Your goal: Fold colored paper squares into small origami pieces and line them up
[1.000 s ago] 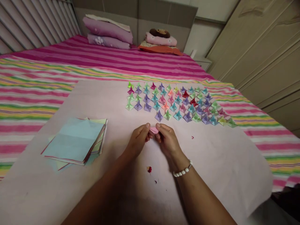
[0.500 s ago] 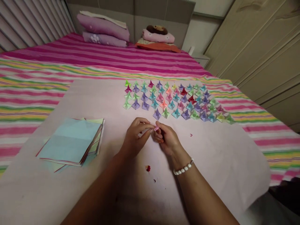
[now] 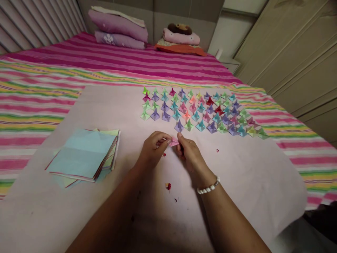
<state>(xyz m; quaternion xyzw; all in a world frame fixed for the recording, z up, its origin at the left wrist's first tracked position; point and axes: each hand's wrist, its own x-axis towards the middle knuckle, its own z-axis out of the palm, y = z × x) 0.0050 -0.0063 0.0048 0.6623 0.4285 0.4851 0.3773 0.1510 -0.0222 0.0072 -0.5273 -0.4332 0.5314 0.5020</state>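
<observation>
A small folded piece of pink paper is pinched between my two hands, just above the pale sheet. My left hand grips its left end with thumb and fingertips. On its right end, the thumb and curled fingers of my right hand are closed; a white bead bracelet circles that wrist. Beyond my hands stand rows of small folded paper cranes in many colours. Part of the pink paper is hidden by my fingers.
A stack of square coloured paper, light blue on top, lies at the left. Small red scraps are scattered near my forearms, another scrap at right. Striped bedding surrounds the sheet; folded purple bedding is at the back.
The pink paper now shows as a flatter, wider pointed shape between my hands, which are slightly further apart. A red scrap shows below my left fingers. The whole view has shifted slightly.
</observation>
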